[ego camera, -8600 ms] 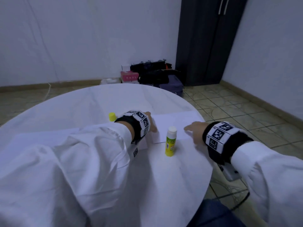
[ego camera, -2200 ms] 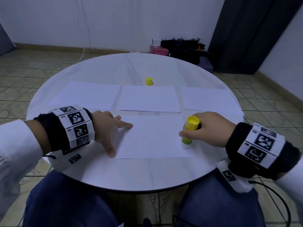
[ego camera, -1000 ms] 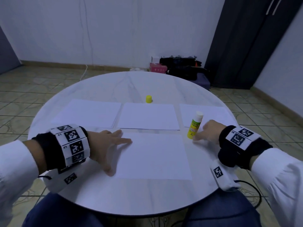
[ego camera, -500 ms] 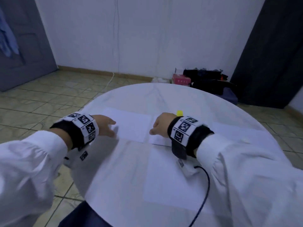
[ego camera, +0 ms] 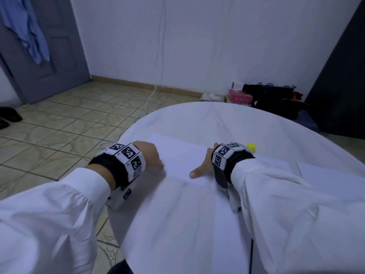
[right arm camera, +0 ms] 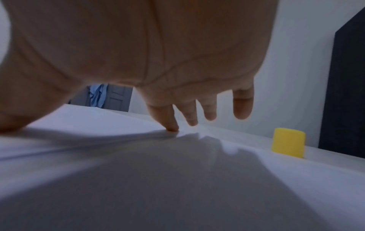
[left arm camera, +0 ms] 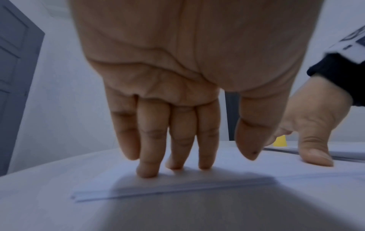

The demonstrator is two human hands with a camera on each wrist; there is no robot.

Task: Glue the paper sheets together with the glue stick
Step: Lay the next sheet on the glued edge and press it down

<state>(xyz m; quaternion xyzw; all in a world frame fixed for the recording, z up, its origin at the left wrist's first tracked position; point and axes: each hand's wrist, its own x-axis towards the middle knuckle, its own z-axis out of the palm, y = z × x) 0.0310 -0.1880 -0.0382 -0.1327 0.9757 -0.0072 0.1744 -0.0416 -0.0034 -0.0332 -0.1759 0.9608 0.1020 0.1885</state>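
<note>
On the round table (ego camera: 217, 119) a paper stack (ego camera: 177, 155) lies between both hands – left hand (ego camera: 150, 155), right hand (ego camera: 204, 165) – fingers straight, pressing it

I see my right hand (right arm camera: 138, 54) filling the upper part of the view, palm down over the white table (right arm camera: 296, 179). Its fingers (right arm camera: 168, 118) reach forward and downward, fairly straight; the index tip touches the edge of a paper sheet (right arm camera: 88, 125), which bows up a little under it. My thumb presses down at the far left edge. The other fingertips hang just above the surface. A yellow cap (right arm camera: 288, 143) stands upright on the table to the right, apart from my fingers. Beyond, I make out a grey door (right arm camera: 116, 100) with a blue cloth (right arm camera: 97, 95) hanging on it, and a dark cabinet (right arm camera: 347, 93) at right.
</note>
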